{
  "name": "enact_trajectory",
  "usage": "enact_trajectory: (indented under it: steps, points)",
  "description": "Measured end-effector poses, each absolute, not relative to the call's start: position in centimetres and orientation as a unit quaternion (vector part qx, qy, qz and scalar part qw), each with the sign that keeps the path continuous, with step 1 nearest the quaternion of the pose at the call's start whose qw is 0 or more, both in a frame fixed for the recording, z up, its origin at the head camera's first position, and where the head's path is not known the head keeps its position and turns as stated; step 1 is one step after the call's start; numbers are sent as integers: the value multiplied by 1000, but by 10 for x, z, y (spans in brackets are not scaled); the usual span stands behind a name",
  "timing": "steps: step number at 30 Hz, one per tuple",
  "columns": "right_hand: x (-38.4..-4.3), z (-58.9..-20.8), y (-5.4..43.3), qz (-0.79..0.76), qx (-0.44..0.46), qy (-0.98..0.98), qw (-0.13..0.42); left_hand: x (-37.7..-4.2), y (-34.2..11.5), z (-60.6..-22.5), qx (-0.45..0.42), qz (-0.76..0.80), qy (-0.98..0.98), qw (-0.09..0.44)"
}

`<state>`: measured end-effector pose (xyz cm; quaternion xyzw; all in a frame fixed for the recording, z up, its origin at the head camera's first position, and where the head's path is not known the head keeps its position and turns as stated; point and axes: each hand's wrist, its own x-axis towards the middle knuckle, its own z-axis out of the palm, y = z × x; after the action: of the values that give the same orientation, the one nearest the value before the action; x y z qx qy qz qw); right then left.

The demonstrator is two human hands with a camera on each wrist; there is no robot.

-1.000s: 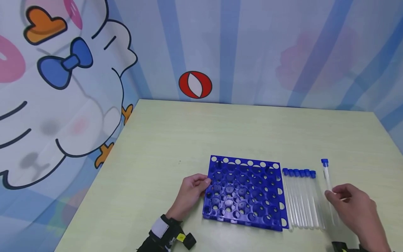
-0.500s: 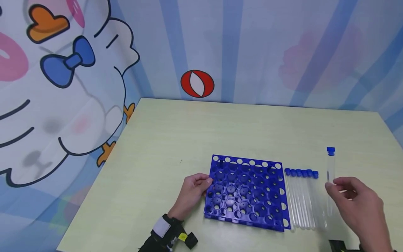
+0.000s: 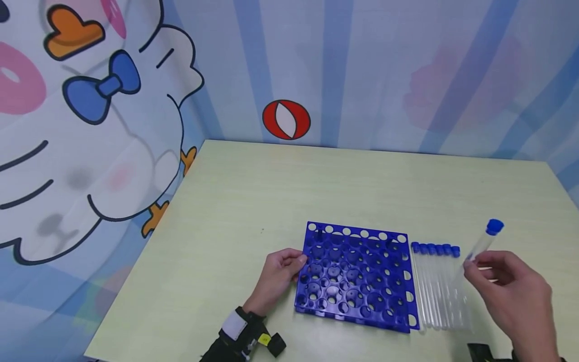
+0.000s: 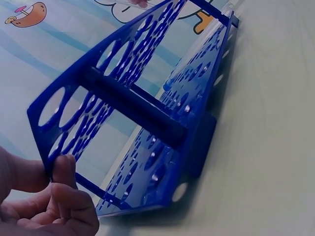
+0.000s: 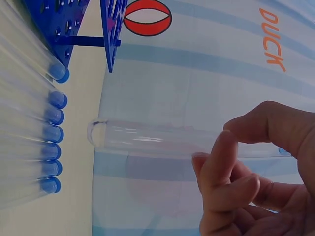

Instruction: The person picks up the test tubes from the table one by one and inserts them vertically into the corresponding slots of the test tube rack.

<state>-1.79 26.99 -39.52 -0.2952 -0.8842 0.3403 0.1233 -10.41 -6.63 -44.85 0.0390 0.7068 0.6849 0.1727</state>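
A blue test tube rack with two perforated tiers stands on the table. Its left edge is pinched between the thumb and fingers of my left hand; the left wrist view shows the grip at a corner of the upper tier. Over to the right, my right hand pinches a clear test tube with a blue cap. That tube is tilted in the head view, cap end up and leaning right. In the right wrist view the rounded bottom of the test tube points away from the hand, apart from the rack.
Several capped test tubes lie side by side against the rack's right side, blue caps toward the back. The pale table meets a cartoon-printed wall behind and at the left.
The tube in my right hand has turned from roughly upright to a rightward tilt, its cap swinging toward me. My left hand keeps its hold on the rack, and the view has shifted slightly.
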Motion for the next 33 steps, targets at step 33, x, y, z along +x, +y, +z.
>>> enact_trajectory:
  steps: [33]
  points:
    - [-37,-385,251,365,-198,-889,194,-104,-67,-453,40,690,704,165]
